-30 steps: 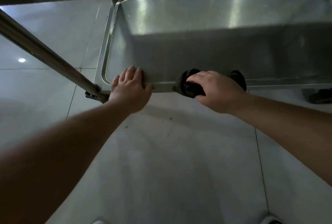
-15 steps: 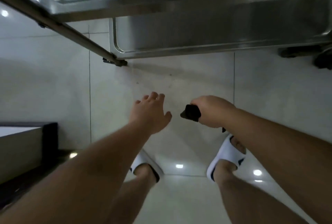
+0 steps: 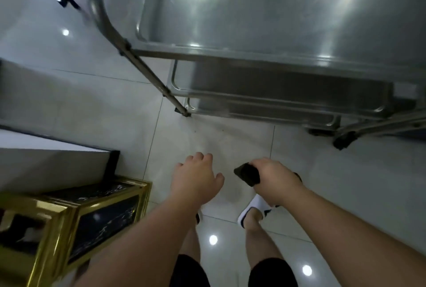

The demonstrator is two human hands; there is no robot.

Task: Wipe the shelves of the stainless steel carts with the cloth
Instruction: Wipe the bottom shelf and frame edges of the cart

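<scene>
- Left hand: held out over the floor in front of the body, forearm reaching forward from the lower left, back of the hand up. Fingers loosely bent and slightly apart, thumb out to the side, holding nothing and touching nothing.
- Right hand: level with the left, forearm entering from the lower right, knuckles up. Fingers wrapped round the cloth in a closed grip.
- Cloth: dark, bunched, sticking out of the thumb side of the right hand toward the left hand; a small dark edge shows at the far side of the fist. Clear of the cart.
- Stainless steel cart: ahead of both hands and apart from them, 3 shelves stacked, top shelf bright with reflected lights, tubular handle curving up at its left end, a caster at lower right.
- Floor: pale glossy tiles.
- Gold-framed black cabinet: lower left, beside the left forearm.
- White slippers: on both feet, below the hands.
</scene>
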